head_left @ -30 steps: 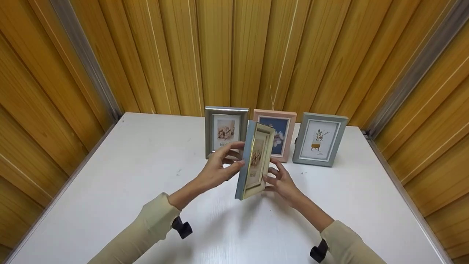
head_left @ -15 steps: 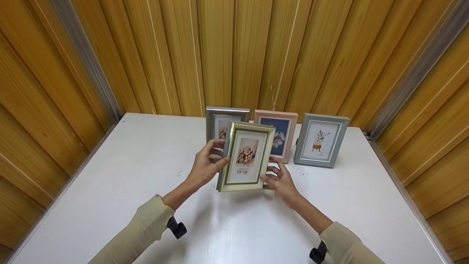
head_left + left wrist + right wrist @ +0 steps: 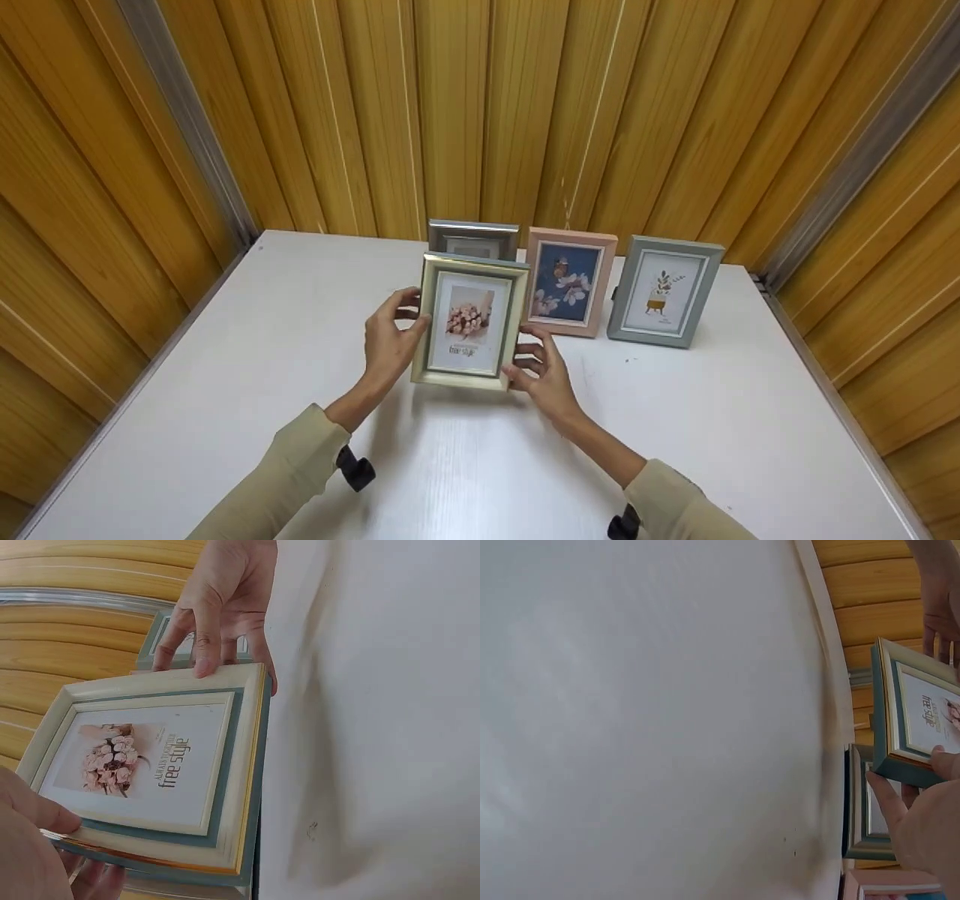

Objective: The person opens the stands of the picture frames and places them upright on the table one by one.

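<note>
A cream picture frame (image 3: 471, 381) with a gold line and blue-green sides stands nearly upright, facing the head camera. Inside it is a print of pink flowers lettered "free style". My left hand (image 3: 388, 339) grips its left edge, thumb on the front and fingers behind. At the lower right edge, my right hand (image 3: 547, 381) pinches it between thumb and fingers. The left wrist view shows the same frame (image 3: 142, 765) between both hands. In the right wrist view, the right thumb lies on the frame's front (image 3: 919, 701). A shadow falls on the table under it.
Behind the held frame stands a grey-brown frame (image 3: 474, 228), mostly hidden. To its right are a pink frame (image 3: 606, 281) with a blossom print and a grey-green frame (image 3: 699, 296). They stand on the white table (image 3: 322, 300), before yellow wood-look walls (image 3: 450, 112).
The cream frame has turned from nearly edge-on to face the head camera. Both hands have carried it left, so it uncovers the pink frame and covers more of the grey-brown one.
</note>
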